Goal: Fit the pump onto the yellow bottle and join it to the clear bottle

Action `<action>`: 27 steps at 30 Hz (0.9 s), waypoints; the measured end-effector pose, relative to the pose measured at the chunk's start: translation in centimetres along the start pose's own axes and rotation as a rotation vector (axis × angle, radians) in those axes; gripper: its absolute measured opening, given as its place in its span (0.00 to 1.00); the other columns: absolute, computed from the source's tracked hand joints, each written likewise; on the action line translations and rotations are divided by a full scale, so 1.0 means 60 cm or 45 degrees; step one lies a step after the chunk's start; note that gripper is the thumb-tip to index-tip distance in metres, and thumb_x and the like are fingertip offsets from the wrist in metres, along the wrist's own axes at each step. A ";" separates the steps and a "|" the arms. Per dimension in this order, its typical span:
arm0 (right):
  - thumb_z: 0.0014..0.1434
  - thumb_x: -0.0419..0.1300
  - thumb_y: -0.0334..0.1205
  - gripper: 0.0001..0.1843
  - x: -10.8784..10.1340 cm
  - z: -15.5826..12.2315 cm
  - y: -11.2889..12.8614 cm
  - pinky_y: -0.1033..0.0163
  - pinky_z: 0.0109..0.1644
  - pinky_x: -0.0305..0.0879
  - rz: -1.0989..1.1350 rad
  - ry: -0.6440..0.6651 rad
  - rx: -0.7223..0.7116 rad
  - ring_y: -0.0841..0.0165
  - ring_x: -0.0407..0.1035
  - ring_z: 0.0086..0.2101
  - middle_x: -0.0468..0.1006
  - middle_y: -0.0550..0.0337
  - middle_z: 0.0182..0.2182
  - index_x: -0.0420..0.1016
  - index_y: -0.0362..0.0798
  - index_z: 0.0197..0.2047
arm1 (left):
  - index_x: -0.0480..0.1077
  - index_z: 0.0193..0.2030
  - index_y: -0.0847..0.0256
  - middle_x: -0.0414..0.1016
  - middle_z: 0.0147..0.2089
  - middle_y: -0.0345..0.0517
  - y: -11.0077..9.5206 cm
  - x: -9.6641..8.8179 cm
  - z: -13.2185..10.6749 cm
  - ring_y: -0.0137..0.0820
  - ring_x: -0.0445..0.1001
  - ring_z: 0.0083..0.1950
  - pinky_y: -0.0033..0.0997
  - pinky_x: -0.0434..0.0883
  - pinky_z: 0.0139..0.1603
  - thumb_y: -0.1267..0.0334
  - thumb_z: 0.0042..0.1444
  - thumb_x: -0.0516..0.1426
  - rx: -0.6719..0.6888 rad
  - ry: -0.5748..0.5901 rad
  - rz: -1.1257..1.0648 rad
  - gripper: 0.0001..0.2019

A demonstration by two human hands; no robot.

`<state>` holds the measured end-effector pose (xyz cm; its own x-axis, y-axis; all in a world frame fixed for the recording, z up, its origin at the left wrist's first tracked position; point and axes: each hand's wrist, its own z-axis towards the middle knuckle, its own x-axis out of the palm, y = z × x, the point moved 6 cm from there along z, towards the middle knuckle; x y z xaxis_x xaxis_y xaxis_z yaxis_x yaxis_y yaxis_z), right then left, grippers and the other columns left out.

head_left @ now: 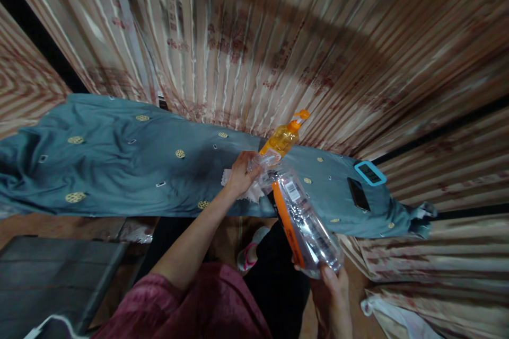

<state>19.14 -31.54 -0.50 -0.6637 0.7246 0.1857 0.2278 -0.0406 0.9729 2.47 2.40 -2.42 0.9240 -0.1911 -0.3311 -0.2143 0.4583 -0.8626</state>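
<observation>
A large clear plastic bottle [308, 225] with an orange label lies tilted in front of me, its neck pointing up and left. My right hand [333, 282] grips its base from below. My left hand [239, 172] is closed round its neck end, just over a white tissue [248, 193] lying on the blue cloth. Right behind the clear bottle's mouth stands a smaller orange bottle [281, 140] with its orange flip cap hanging open. The two bottle mouths are close together; whether they touch I cannot tell.
A blue patterned cloth [119, 164] covers a long table. On its right end lie a dark phone [358, 194] and a blue-framed device [370, 173]. Striped curtains hang behind. A dark seat [51, 275] stands lower left, a white bag [384, 313] lower right, my slippered foot [248, 257] below.
</observation>
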 end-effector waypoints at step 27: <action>0.61 0.82 0.60 0.27 -0.019 0.005 0.007 0.46 0.52 0.96 -0.133 -0.086 -0.102 0.44 0.96 0.47 0.99 0.53 0.45 0.95 0.56 0.58 | 0.84 0.60 0.57 0.90 0.58 0.55 -0.001 0.003 -0.002 0.53 0.88 0.61 0.55 0.86 0.69 0.50 0.73 0.72 0.022 -0.038 -0.065 0.17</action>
<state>20.22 -32.21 -0.33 -0.6308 0.7723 0.0757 0.1006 -0.0153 0.9948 2.59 2.21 -2.48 0.9428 -0.1888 -0.2747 -0.1611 0.4633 -0.8715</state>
